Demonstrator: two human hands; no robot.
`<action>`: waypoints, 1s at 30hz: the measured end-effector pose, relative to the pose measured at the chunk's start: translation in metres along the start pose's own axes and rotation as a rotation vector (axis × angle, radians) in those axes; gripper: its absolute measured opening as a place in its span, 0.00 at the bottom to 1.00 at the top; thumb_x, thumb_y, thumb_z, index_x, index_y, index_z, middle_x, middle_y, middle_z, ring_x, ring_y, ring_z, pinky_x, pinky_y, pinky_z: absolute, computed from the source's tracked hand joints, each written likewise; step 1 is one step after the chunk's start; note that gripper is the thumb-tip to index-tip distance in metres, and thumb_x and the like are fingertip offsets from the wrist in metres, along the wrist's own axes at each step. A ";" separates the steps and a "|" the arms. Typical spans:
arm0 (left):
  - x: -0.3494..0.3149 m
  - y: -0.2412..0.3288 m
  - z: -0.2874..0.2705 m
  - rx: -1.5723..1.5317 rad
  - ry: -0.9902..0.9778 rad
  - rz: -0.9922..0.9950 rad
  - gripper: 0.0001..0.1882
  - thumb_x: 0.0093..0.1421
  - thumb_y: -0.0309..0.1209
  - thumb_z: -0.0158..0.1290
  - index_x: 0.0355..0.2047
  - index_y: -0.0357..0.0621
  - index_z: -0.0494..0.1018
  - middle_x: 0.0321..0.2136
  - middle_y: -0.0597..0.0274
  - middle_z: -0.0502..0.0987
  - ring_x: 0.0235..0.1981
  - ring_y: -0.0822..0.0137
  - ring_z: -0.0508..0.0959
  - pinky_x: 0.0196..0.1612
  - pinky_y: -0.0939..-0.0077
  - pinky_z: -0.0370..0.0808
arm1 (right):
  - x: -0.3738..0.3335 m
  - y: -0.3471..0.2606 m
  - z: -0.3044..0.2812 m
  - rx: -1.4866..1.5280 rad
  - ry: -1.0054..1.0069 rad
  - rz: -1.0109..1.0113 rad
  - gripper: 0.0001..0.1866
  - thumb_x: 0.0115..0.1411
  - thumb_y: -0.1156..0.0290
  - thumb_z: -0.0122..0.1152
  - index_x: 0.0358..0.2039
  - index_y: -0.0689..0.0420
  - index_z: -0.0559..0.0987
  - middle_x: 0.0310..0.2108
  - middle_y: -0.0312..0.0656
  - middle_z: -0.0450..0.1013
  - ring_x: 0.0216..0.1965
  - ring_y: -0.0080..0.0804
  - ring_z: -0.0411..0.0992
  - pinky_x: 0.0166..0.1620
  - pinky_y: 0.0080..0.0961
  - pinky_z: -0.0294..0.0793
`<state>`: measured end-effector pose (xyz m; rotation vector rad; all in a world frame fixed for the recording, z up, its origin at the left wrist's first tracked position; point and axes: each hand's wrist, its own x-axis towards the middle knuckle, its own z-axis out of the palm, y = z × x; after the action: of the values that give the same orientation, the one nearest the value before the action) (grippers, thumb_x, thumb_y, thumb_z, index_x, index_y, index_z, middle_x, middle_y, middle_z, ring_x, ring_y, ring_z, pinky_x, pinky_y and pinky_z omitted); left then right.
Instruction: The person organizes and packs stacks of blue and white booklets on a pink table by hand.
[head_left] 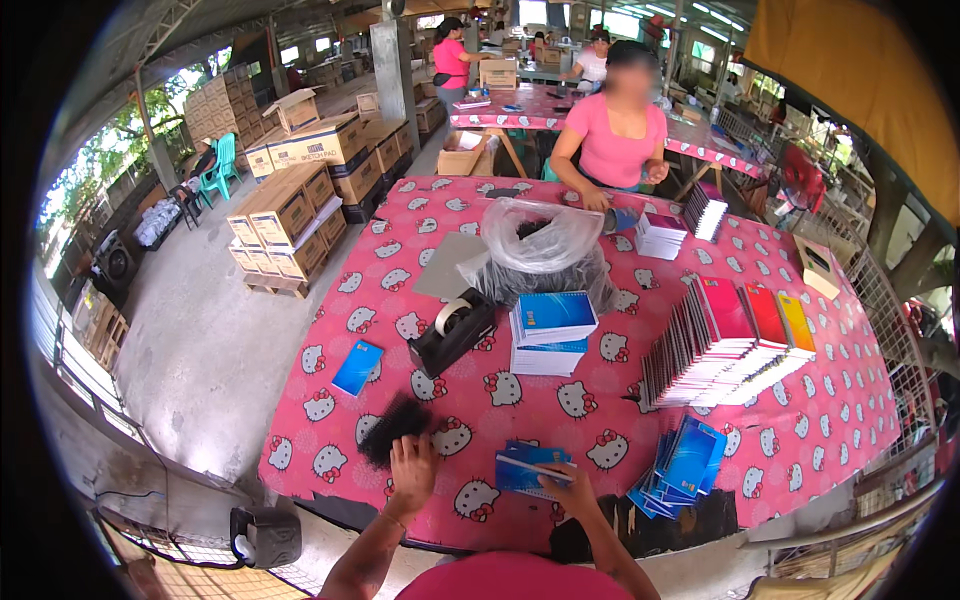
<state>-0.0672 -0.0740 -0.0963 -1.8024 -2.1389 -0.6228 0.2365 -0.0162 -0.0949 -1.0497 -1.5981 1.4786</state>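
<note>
My left hand [412, 472] rests its stretched, slightly spread fingers at the near edge of a pile of thin black binding coils [396, 424]. Nothing shows gripped in it. My right hand [570, 490] is closed on a small blue notebook [520, 468], its pale page edge showing, low over the table. The fingers hide part of it, and other blue covers lie under or against it. To the right is a loose, fanned heap of blue notebooks [690, 458]. A single blue notebook [357, 367] lies flat beyond the coils.
A black tape dispenser [450, 338] and a stack of blue notebooks [553, 318] stand mid-table. Behind is a clear plastic bag [545, 250] of black coils. Rows of spiral notebooks [715, 335] fill the right. Across the pink patterned table [345, 435], a person [620, 140] works.
</note>
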 end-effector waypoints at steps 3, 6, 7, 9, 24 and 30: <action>0.009 -0.019 0.007 0.068 -0.042 -0.010 0.07 0.53 0.27 0.56 0.34 0.44 0.73 0.31 0.54 0.71 0.34 0.52 0.72 0.36 0.57 0.71 | 0.003 0.007 0.004 0.010 0.006 -0.061 0.14 0.58 0.74 0.66 0.45 0.60 0.82 0.34 0.36 0.78 0.36 0.18 0.72 0.40 0.18 0.71; 0.018 -0.014 0.004 0.001 -0.030 0.061 0.06 0.56 0.27 0.54 0.34 0.44 0.72 0.31 0.56 0.71 0.34 0.53 0.73 0.37 0.55 0.71 | 0.001 0.008 0.004 0.038 0.034 -0.070 0.13 0.58 0.74 0.67 0.45 0.60 0.82 0.34 0.35 0.78 0.36 0.16 0.72 0.39 0.18 0.71; 0.015 -0.016 0.006 -0.009 -0.044 0.051 0.06 0.56 0.27 0.54 0.34 0.44 0.72 0.31 0.55 0.71 0.34 0.52 0.73 0.36 0.55 0.71 | 0.000 0.009 0.006 0.066 0.048 -0.057 0.13 0.58 0.74 0.67 0.45 0.60 0.82 0.34 0.34 0.78 0.36 0.16 0.72 0.40 0.18 0.71; 0.017 -0.022 0.012 -0.029 -0.056 0.037 0.06 0.55 0.28 0.55 0.33 0.43 0.71 0.30 0.55 0.72 0.33 0.52 0.74 0.36 0.55 0.72 | 0.000 0.011 0.008 0.069 0.048 -0.057 0.14 0.59 0.74 0.67 0.45 0.60 0.82 0.34 0.34 0.78 0.36 0.16 0.72 0.40 0.18 0.71; -0.016 0.070 0.044 -1.219 -0.246 -0.586 0.16 0.69 0.38 0.48 0.46 0.36 0.71 0.22 0.62 0.74 0.23 0.74 0.71 0.25 0.74 0.66 | -0.001 0.008 0.006 0.002 0.056 -0.063 0.13 0.59 0.78 0.65 0.45 0.59 0.82 0.34 0.33 0.78 0.35 0.16 0.71 0.39 0.18 0.71; -0.016 0.114 -0.009 -1.187 -0.340 -0.521 0.26 0.69 0.41 0.48 0.61 0.37 0.65 0.28 0.62 0.76 0.28 0.73 0.73 0.30 0.72 0.71 | -0.002 0.006 0.010 0.035 0.062 -0.085 0.12 0.58 0.77 0.65 0.44 0.59 0.83 0.36 0.32 0.78 0.36 0.16 0.71 0.40 0.17 0.70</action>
<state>0.0468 -0.0775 -0.0789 -1.8197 -2.7490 -2.2152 0.2292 -0.0219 -0.1019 -0.9868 -1.5493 1.3996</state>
